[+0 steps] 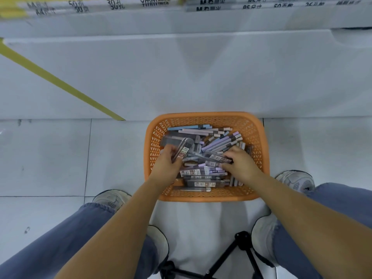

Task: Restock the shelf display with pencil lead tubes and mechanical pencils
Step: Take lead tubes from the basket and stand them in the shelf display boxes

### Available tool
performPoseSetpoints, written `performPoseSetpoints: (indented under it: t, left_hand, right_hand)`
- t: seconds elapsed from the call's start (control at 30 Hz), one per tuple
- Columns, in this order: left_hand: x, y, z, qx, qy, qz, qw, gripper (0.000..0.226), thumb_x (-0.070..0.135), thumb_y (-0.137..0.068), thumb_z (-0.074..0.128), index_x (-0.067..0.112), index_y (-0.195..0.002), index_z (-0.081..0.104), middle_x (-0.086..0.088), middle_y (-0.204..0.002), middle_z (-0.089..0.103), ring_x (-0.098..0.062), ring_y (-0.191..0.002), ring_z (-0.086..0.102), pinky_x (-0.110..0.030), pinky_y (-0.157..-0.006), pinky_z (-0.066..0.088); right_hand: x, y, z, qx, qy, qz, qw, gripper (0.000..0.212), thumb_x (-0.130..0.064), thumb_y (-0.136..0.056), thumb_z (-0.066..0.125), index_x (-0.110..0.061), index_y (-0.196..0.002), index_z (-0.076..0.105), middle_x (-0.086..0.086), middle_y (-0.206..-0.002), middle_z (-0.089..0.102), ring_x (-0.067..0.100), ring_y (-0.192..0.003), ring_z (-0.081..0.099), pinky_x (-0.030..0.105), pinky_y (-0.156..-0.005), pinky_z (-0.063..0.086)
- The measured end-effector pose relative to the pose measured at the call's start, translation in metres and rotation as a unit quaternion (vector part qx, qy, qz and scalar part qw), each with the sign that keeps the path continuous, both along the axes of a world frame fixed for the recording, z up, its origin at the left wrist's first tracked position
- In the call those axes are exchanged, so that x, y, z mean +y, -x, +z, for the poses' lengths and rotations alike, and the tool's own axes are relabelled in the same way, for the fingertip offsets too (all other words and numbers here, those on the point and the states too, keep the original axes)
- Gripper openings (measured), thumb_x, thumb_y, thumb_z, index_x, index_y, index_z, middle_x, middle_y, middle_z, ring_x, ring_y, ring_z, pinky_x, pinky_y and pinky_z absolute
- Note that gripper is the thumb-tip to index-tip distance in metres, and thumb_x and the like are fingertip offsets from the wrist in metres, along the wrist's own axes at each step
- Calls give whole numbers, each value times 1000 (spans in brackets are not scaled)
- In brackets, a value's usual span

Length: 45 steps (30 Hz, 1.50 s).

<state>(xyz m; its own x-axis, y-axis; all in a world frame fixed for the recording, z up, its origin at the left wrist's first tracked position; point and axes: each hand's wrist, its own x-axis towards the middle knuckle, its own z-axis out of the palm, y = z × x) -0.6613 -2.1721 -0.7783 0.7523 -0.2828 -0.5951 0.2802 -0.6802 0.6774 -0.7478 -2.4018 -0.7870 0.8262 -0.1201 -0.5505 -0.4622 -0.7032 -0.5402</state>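
Orange mesh basket (207, 115) on the tiled floor (50, 158), just before the white shelf base (181, 77). It holds loose pencil lead tubes (201, 184) and mechanical pencils (219, 141). The left grip (171, 160) grasps a tilted lead-tube bundle (182, 150) over the pile's left side. The right grip (239, 162) lies with curled fingers on a labelled tube (218, 158); whether it clasps that tube cannot be told.

An orange lattice basket (207, 116) is being kept on the tiled floor (60, 158), just beside the white shelf base (181, 77). A clear pencil lead tube (184, 149) is being held tilted in the left grip (171, 158) over the heap. A second lead tube (218, 158) is being touched by the curled fingers of the right grip (239, 160); whether it is being gripped cannot be told. Pastel mechanical pencils (219, 140) are being carried along the basket's far side.
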Motion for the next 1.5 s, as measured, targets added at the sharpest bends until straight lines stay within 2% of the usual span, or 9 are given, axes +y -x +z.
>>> performPoseSetpoints:
  t: [0.2,0.33,0.7,0.93,1.07,1.13,1.23,1.33,1.5]
  left_hand:
    - [7,4,-1,0,-8,-1,1000,11,22,-102,52,26,-113,50,0,-114,61,-20,-93,67,-19,-53,51]
    - [9,7,-4,28,2,18,999,18,19,-98,58,24,-113,50,1,-109,64,-14,-89,66,-12,-48,49]
    - [0,7,-18,-11,-157,-141,977,70,34,-81,83,21,-140,48,-5,-130,63,-26,-112,61,-36,-89,54]
    - [6,4,0,83,-23,-51,995,36,24,-87,78,17,-119,64,-2,-110,73,-22,-96,71,-42,-87,60]
    - [9,-3,30,109,78,62,989,20,15,-88,76,11,-107,69,-3,-95,79,-20,-84,76,-22,-63,60]
    - [9,-8,50,113,133,95,980,19,11,-88,75,9,-107,72,-4,-98,80,-24,-92,76,-24,-71,60]
    - [4,-16,88,120,201,88,968,26,9,-88,74,6,-113,71,-11,-107,78,-30,-101,74,-40,-92,58]
    - [2,-21,131,116,233,54,964,32,12,-84,78,11,-115,69,-10,-108,77,-29,-98,75,-35,-77,60]
    - [6,-26,213,75,216,-21,973,24,11,-82,81,18,-103,73,-8,-102,79,-21,-88,75,-29,-69,61]
  right_hand:
    - [-17,0,14,-43,-13,-24,999,22,-21,-93,61,-19,-115,61,-6,-101,57,8,-86,52,18,-63,33]
    - [-17,-3,26,50,-111,-35,992,19,-28,-90,66,-28,-107,58,-11,-100,62,3,-89,59,22,-69,46]
    - [10,17,8,97,-151,-97,979,13,-16,-92,64,-18,-106,66,-4,-98,63,10,-83,59,20,-66,44]
    - [-14,2,28,77,-154,-92,981,19,-18,-91,66,-21,-110,66,0,-106,67,12,-91,63,27,-79,50]
    - [-26,-15,62,57,-205,-139,967,31,-13,-86,72,-24,-110,57,1,-105,67,22,-85,71,43,-77,59]
    - [-28,-24,86,44,-223,-115,967,30,-11,-83,74,-22,-106,58,3,-104,70,22,-89,70,44,-79,59]
    - [-22,-38,131,19,-223,-42,974,27,-11,-82,75,-24,-104,66,2,-109,70,10,-89,66,27,-70,56]
    - [-15,-49,186,-20,-188,3,982,51,-10,-83,74,-29,-128,55,3,-111,65,6,-82,62,14,-60,49]
    - [-14,-57,275,-57,-177,71,980,56,-5,-85,71,-26,-133,52,16,-109,59,18,-75,57,25,-58,49]
